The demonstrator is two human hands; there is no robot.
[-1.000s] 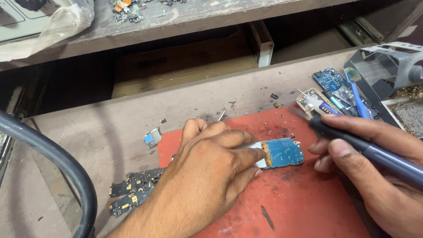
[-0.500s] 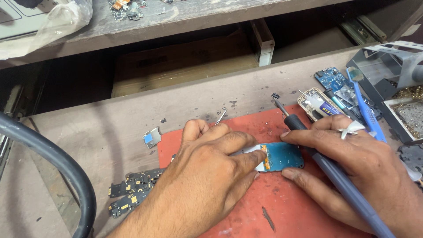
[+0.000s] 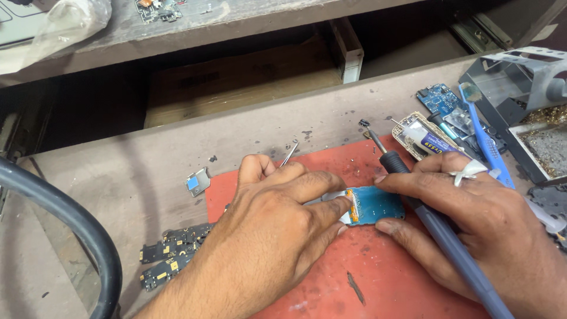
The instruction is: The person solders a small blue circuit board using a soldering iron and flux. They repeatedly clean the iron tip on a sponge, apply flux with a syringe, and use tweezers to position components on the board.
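Head view: worn grey-brown workbench (image 3: 147, 171) carrying a red rubber work mat (image 3: 378, 277). On the mat lies a small blue rectangular circuit board (image 3: 378, 205). Left hand (image 3: 266, 236) presses flat on the board's left end, fingers extended, with thin metal tweezers (image 3: 290, 153) protruding beneath it. Right hand (image 3: 472, 218) is closed around a grey-handled soldering iron (image 3: 437, 227), fingertips touching the board's right edge. Dark circuit board strips (image 3: 171, 254) lie left of the mat.

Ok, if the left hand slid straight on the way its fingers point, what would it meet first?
Probably the small blue circuit board, already at the left hand fingertips; just beyond lie the right hand fingers.
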